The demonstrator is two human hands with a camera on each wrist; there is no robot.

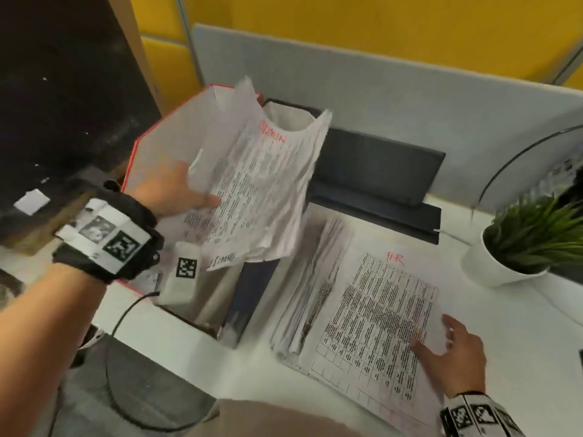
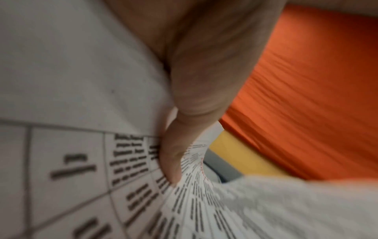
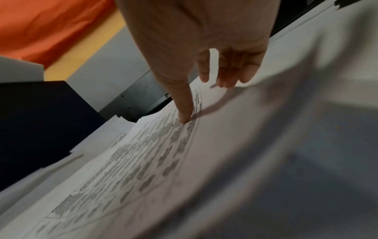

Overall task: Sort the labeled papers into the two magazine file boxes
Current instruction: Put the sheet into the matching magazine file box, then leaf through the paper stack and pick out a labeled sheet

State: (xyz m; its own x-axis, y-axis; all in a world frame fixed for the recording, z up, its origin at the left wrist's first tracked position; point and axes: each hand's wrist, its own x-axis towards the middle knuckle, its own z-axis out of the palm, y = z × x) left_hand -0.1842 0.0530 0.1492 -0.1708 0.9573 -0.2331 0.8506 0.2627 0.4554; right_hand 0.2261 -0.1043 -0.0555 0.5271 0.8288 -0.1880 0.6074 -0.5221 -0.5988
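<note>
Sheet marked ADMIN [image 1: 262, 184] pinched by left hand [image 1: 172, 192] at frame centre, HR-topped stack [image 1: 378, 316] pressed under splayed right hand [image 1: 451, 354] at lower right

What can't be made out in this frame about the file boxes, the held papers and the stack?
- Red file box, head view: contents hidden by the held ADMIN papers.
- Dark file box: any label out of view.
- Left hand: fingers behind the sheets; only the thumb shows.
- HR stack: print too blurred to read; sheet count unclear.
</note>
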